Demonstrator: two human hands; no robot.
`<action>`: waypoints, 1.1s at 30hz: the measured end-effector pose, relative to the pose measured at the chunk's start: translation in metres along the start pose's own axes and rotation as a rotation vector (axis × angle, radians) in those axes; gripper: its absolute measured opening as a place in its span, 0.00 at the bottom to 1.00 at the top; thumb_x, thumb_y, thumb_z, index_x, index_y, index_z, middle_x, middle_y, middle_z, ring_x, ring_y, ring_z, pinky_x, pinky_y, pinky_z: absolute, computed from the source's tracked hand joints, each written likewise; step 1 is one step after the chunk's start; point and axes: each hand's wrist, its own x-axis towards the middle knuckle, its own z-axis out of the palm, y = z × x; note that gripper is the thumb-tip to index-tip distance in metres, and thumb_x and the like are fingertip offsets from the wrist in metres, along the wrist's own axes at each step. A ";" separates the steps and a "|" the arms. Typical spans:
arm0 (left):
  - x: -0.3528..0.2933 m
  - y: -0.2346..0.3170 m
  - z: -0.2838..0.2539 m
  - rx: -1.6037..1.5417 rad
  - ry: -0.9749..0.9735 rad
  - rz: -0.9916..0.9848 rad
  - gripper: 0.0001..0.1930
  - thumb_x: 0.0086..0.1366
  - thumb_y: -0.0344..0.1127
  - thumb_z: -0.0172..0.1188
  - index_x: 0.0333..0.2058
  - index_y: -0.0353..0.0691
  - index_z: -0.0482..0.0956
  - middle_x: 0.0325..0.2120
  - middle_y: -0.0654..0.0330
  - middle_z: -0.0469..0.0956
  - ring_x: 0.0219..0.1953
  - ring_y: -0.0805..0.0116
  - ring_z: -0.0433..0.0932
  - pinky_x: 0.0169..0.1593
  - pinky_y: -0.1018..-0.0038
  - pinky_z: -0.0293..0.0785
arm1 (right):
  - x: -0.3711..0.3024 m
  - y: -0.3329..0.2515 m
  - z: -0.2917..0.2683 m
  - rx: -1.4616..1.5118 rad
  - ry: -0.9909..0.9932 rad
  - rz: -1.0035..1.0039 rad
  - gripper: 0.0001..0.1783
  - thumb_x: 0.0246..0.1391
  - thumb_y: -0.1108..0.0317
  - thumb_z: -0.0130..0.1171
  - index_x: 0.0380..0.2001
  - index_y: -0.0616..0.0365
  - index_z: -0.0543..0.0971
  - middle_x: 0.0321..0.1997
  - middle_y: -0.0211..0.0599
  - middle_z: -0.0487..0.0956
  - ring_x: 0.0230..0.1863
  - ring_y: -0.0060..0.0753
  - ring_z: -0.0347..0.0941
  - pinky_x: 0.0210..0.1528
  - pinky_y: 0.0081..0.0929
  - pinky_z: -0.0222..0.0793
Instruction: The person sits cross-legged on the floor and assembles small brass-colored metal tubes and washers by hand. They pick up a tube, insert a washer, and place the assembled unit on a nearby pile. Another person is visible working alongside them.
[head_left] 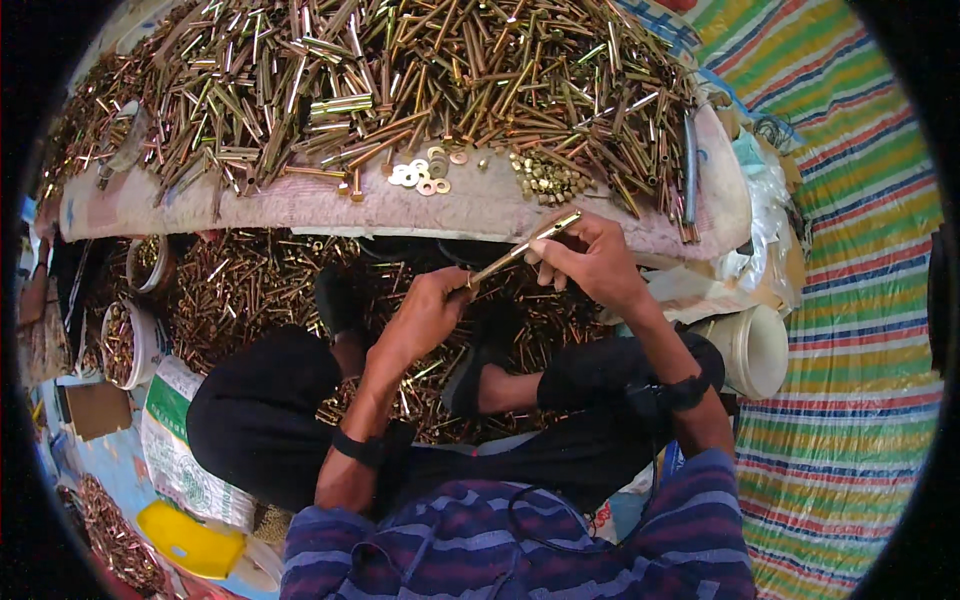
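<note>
A brassy sleeve anchor bolt (510, 256) is held slanting between my two hands, just off the near edge of the cloth-covered work surface (330, 212). My left hand (425, 312) closes round its lower, head end. The thumb and fingers of my right hand (597, 262) pinch the upper part, where a slotted sleeve shows. Beyond my hands, several flat washers (410, 176) lie on the cloth, with a cluster of small brass-coloured nuts (550, 182) to their right. Behind them rises a big heap of loose bolts and metal sleeves (420, 75).
More bolts cover the floor (235, 290) under the surface and around my feet. White buckets (145, 345) stand at left, another bucket (760, 352) lies at right. A printed sack (180, 440) and a yellow container (190, 540) are lower left. Striped sheeting (850, 330) spreads along the right.
</note>
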 end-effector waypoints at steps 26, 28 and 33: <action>0.006 0.017 0.003 -0.288 0.006 -0.218 0.13 0.69 0.30 0.61 0.50 0.34 0.82 0.25 0.65 0.80 0.25 0.78 0.76 0.29 0.77 0.73 | 0.011 0.019 0.046 -0.002 -0.047 0.098 0.12 0.62 0.65 0.63 0.38 0.64 0.79 0.29 0.32 0.81 0.24 0.19 0.74 0.25 0.22 0.72; 0.006 0.022 0.003 -0.359 0.010 -0.292 0.15 0.69 0.30 0.62 0.52 0.33 0.81 0.24 0.65 0.80 0.25 0.77 0.76 0.29 0.78 0.73 | 0.012 0.021 0.047 0.071 -0.017 0.164 0.10 0.63 0.65 0.61 0.36 0.63 0.79 0.28 0.30 0.80 0.22 0.18 0.72 0.23 0.20 0.68; 0.011 0.030 0.000 -0.576 0.100 -0.249 0.26 0.67 0.30 0.65 0.61 0.26 0.71 0.31 0.61 0.82 0.28 0.75 0.79 0.28 0.78 0.76 | 0.024 0.010 0.024 0.279 0.067 0.138 0.13 0.64 0.63 0.60 0.32 0.64 0.81 0.23 0.30 0.79 0.20 0.18 0.72 0.20 0.21 0.67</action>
